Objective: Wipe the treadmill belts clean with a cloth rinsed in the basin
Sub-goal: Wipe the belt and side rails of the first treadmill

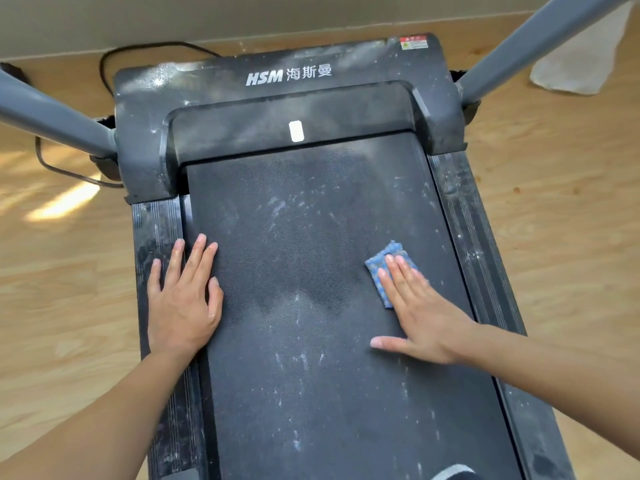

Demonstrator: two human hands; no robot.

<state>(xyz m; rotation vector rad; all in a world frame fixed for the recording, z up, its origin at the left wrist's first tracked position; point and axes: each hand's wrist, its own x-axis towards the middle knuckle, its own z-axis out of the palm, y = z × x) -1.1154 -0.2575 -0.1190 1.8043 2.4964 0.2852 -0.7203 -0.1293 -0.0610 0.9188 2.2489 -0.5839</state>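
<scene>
head view: the right hand (420,306), fingers straight and together, presses the blue cloth (377,263) flat on the belt (304,237), near its 3 o'clock edge. the dusty stretch lies at 9 o'clock from the cloth, toward the flat, spread left hand (183,299); the belt runs 12 to 6.

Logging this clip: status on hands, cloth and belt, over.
Right hand flat, pressing blue cloth on belt. Left hand flat at belt's left edge. Belt dusty, white streaks. Nothing in the way.
</scene>
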